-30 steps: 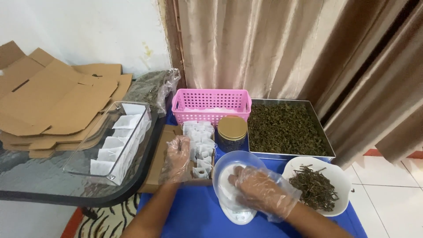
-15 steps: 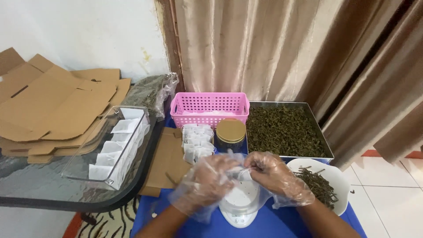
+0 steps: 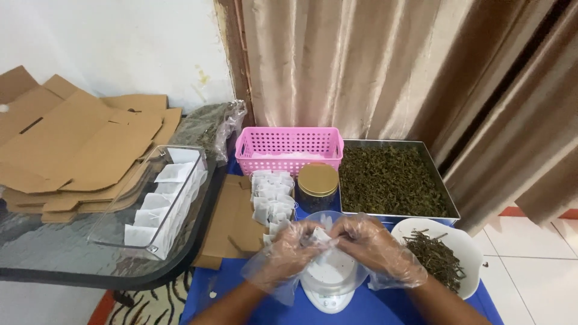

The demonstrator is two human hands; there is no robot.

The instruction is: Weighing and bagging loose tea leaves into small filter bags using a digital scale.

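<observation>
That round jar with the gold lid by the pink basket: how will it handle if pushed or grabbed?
The jar looks squat and stands upright on a flat base, so a push probably slides it rather than tips it. Laid on its side, its round body would likely roll. The smooth gold lid may be slippery to fingers in loose plastic gloves. Weight unclear; contents are barely visible.

The left hand (image 3: pixel 289 250) and the right hand (image 3: pixel 370 244), at the bottom middle of the frame, each wear a loose, crinkly, see-through plastic glove, and both forearms are bare.
</observation>
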